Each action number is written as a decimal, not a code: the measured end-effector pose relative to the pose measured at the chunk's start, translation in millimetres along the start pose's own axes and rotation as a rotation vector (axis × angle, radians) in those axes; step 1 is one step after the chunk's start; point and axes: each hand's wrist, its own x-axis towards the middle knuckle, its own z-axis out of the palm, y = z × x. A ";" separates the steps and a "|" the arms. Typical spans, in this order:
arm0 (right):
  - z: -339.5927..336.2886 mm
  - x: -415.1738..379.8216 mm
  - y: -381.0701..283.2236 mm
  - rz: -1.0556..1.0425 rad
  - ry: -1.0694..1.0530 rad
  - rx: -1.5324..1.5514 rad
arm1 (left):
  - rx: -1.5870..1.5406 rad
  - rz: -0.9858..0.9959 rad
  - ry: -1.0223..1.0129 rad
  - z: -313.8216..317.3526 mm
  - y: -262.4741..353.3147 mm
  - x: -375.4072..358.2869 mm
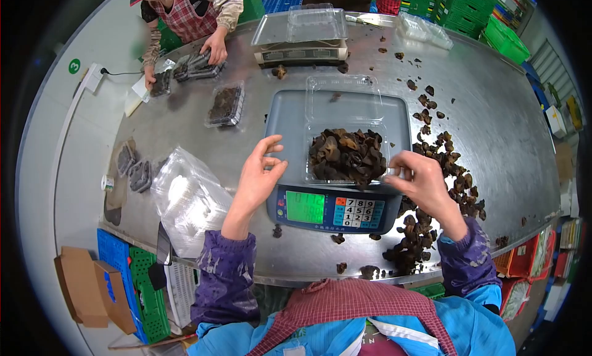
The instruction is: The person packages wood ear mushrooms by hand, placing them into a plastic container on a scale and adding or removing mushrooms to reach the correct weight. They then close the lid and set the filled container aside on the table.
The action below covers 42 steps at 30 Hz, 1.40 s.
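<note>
A clear plastic clamshell box (313, 176) rests on the grey pan (288, 112) of a digital scale (330, 209), its lid (343, 98) folded back on the far side. Dark wood ear mushrooms (346, 155) are heaped in the box. My right hand (419, 178) has its thumb and fingers pinched at the near right corner of the box. To the left of the box, my left hand (258, 174) hovers by the edge of the pan, its fingers apart and holding nothing. The green display (306, 206) is lit, its digits too blurred to read.
Loose mushrooms (413, 242) spread over the steel table (499, 140) on my right. A second scale (300, 38) stands opposite. A filled box (226, 104) and a plastic bag (191, 198) lie to the left. A co-worker (191, 16) handles dark-filled boxes (196, 66) at the far left.
</note>
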 end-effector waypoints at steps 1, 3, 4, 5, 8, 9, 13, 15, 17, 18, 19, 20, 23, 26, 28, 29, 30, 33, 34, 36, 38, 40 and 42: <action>9.1 8.7 -0.8 -0.094 0.014 -0.039 | 0.021 0.013 -0.009 2.1 3.5 5.2; 35.9 22.3 13.4 -0.281 0.015 -0.204 | 0.041 0.035 -0.020 6.6 5.5 19.8; 47.3 26.6 20.5 -0.278 -0.027 -0.261 | 0.068 0.043 -0.019 9.7 0.8 30.8; 51.6 31.8 20.5 -0.274 -0.067 -0.318 | 0.096 0.053 -0.017 12.9 -2.0 42.8; 40.7 29.3 14.6 -0.236 -0.063 -0.227 | 0.059 -0.078 0.008 22.9 -5.0 78.2; 36.2 26.5 14.0 -0.201 -0.078 -0.159 | 0.064 -0.072 0.000 25.5 -7.0 91.2; 15.6 15.2 20.0 -0.173 0.068 -0.012 | -0.353 -0.276 -0.101 41.1 -9.0 133.7; 6.8 8.8 24.3 0.112 0.057 0.151 | -0.525 -0.287 -0.108 44.5 -9.0 141.0; 3.3 4.5 33.3 0.103 0.090 0.138 | -0.643 -0.075 -0.107 37.9 -2.4 131.0; -1.0 4.3 32.9 0.286 -0.007 0.269 | -0.550 -0.023 -0.140 32.9 0.8 119.0; -2.9 3.3 33.1 0.468 -0.106 0.402 | -0.543 -0.026 -0.146 26.8 -3.0 104.0; -2.4 1.5 34.3 0.477 -0.144 0.485 | -0.364 0.016 -0.207 19.8 -8.5 86.4; 2.0 1.9 33.0 0.523 -0.291 0.575 | 0.120 0.135 -0.293 15.1 -26.4 38.3; 8.6 4.9 29.8 0.562 -0.308 0.583 | -0.070 -0.077 -0.373 17.5 -18.7 2.4; 13.5 9.2 30.5 0.604 -0.326 0.636 | -0.185 -0.166 -0.333 24.3 -4.3 -3.0; 17.1 9.5 31.3 0.601 -0.296 0.644 | -0.301 -0.250 -0.302 28.2 0.1 -5.0; 20.5 9.7 33.7 0.606 -0.289 0.660 | -0.346 -0.211 -0.253 32.8 -5.8 -4.5; 27.7 8.6 39.4 0.649 -0.227 0.759 | -0.424 -0.223 -0.224 35.4 -15.8 -5.5; 29.4 8.5 41.0 0.640 -0.199 0.796 | -0.523 -0.262 -0.226 33.9 -15.7 -5.7; 31.7 10.0 37.0 0.629 -0.171 0.837 | -0.714 -0.266 -0.177 25.4 -21.5 -3.6; 26.3 13.6 14.2 0.567 -0.180 0.916 | -0.943 -0.255 -0.105 8.5 -19.7 -0.7; 22.1 13.9 -8.2 0.514 -0.172 0.956 | -0.979 -0.155 -0.046 -21.4 -23.0 6.9; 17.0 11.1 -14.2 0.435 -0.219 0.979 | -0.873 -0.046 0.109 -62.8 -37.1 19.1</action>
